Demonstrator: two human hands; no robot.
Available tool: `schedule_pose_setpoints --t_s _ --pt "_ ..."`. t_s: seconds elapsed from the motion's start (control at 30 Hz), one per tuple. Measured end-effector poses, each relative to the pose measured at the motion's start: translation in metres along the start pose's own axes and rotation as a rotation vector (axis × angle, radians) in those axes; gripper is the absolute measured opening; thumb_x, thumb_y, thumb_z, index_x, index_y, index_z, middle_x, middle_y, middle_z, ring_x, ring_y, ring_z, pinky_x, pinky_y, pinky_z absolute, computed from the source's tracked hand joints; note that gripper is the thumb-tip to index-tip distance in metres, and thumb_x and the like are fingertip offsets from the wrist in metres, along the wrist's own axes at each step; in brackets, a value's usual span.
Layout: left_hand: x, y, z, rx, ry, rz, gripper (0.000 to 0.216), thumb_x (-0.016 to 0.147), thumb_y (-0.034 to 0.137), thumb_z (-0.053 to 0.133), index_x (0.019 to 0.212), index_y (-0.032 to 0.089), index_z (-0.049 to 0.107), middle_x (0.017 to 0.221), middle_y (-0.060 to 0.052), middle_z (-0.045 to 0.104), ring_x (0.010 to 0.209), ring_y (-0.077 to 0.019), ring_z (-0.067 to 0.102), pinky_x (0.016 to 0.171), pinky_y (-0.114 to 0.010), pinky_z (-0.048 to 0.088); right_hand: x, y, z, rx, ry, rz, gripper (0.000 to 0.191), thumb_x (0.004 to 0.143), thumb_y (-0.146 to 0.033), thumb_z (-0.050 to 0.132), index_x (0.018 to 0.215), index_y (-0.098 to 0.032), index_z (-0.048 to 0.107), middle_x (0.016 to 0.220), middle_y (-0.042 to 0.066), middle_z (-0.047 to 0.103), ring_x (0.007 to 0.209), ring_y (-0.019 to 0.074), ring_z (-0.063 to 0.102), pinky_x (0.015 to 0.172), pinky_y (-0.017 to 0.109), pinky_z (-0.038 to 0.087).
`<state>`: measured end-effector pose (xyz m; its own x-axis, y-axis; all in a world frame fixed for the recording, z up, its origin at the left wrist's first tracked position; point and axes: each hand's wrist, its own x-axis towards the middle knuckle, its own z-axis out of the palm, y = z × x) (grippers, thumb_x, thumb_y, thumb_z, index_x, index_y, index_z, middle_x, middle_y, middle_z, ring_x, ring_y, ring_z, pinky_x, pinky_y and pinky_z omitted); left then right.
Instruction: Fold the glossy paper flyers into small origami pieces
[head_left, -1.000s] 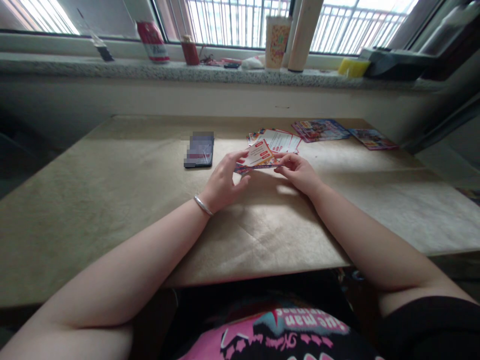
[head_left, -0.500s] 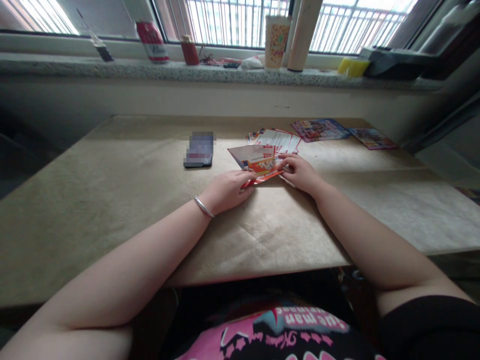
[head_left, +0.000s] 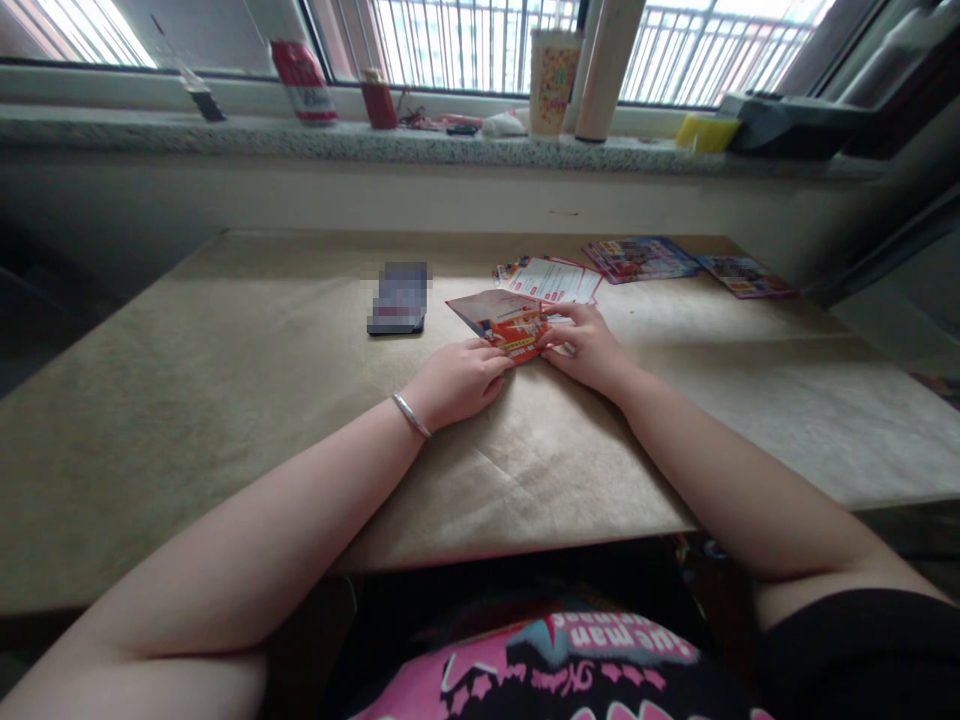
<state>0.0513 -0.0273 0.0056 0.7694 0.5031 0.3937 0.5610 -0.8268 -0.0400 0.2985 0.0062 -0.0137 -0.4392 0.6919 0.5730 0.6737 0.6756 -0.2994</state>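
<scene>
A printed flyer point(head_left: 517, 333), orange-red on the folded-up near side and pale on the far side, is bent between my hands just above the table. My left hand point(head_left: 461, 380), below a silver bangle point(head_left: 412, 415), pinches its near left edge. The fingers of my right hand point(head_left: 589, 345) close on its right edge, thumb underneath. Behind the flyer lies a fanned pile of white and red flyers point(head_left: 559, 280), partly covered by it. To the left a phone point(head_left: 399, 300), its screen blurred, rests flat on the table.
The table point(head_left: 225, 400) has a beige covering. Toward its back right lie a stack of colourful leaflets point(head_left: 641, 259) and another leaflet pile point(head_left: 746, 277). On the stone windowsill point(head_left: 450, 150) stand a red can point(head_left: 304, 85), a patterned cup point(head_left: 555, 85) and a yellow object point(head_left: 706, 133).
My right hand has moved slightly left with the flyer's right edge. The flyer has shifted left, and its near orange side stands more upright. The left hand has barely moved.
</scene>
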Motion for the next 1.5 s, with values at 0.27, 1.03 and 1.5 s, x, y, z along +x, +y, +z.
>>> schedule_pose_setpoints --t_s 0.27,1.03,1.5 --pt "-0.001 0.003 -0.009 0.075 0.038 -0.094 0.032 0.098 0.038 0.044 0.11 0.024 0.07 0.112 -0.004 0.073 0.125 -0.028 0.053 0.109 -0.053 0.036 0.002 -0.003 -0.006 0.11 0.078 -0.023 0.008 0.083 -0.026 0.069 0.081 -0.027 0.076 0.113 0.006 0.056 0.087 0.0177 0.056 0.085 0.041 0.054" --pt "-0.001 -0.006 -0.004 0.069 -0.045 -0.029 0.041 0.093 0.048 0.051 0.118 0.02 0.067 0.119 -0.01 0.067 0.129 -0.031 0.047 0.119 -0.061 0.02 0.004 -0.006 0.001 0.18 -0.054 -0.03 0.004 0.08 -0.025 0.069 0.082 -0.024 0.072 0.116 0.007 0.065 0.114 0.0239 0.059 0.101 0.046 0.048" --pt "0.001 -0.004 -0.007 0.121 -0.061 0.001 0.046 0.088 0.051 0.057 0.117 0.017 0.067 0.105 -0.011 0.068 0.106 -0.0287 0.06 0.116 -0.058 0.026 0.011 -0.013 0.009 0.043 0.049 0.301 0.014 0.077 -0.034 0.071 0.083 -0.022 0.071 0.107 0.009 0.068 0.106 0.0257 0.062 0.099 0.043 0.048"
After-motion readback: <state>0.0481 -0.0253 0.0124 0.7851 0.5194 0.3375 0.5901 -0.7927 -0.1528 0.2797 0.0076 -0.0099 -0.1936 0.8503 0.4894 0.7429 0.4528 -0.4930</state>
